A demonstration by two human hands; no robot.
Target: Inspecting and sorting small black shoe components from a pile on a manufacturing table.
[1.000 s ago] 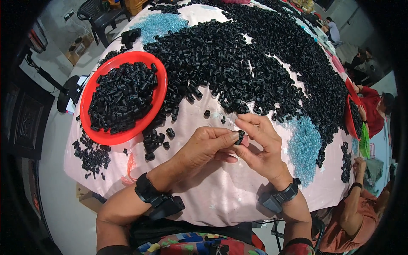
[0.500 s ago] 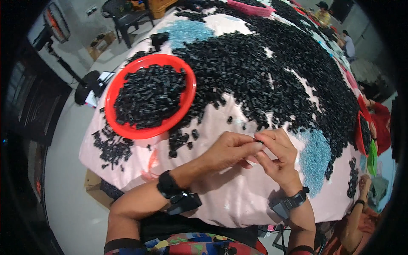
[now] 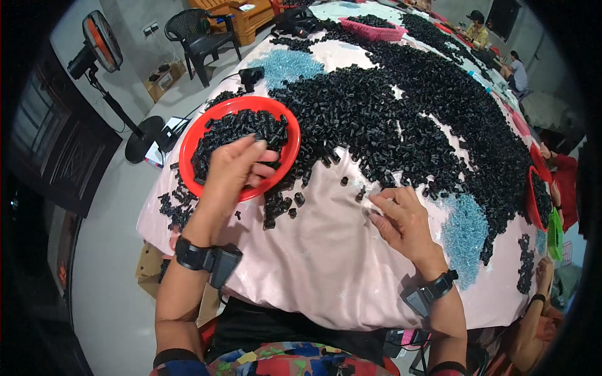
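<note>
My left hand (image 3: 233, 166) is over the red basin (image 3: 295, 147), which holds a heap of small black plastic pieces (image 3: 235, 124). Its thumb and forefinger are close together and the other fingers hang loosely below. Whatever they pinch cannot be told apart from the dark heap behind. Above the pink cloth, my right hand (image 3: 401, 224) is open, thumb and forefinger apart, with nothing visible between them. A few loose black pieces (image 3: 360, 193) lie just beyond its fingertips. To its right is a pile of small shiny bluish parts (image 3: 465, 241).
A large spread of black pieces (image 3: 376, 119) covers the far part of the cloth-covered table (image 3: 326, 263). Farther back are another bluish pile (image 3: 291, 67) and a pink basket (image 3: 373, 31). A fan (image 3: 103, 44) and dark chair (image 3: 204, 37) stand left. Co-workers sit along the right side.
My hands, together over the cloth before, have separated. The left has moved left and up to the red basin; the right has stayed nearly in place, its fingers opened. The view has shifted slightly.
</note>
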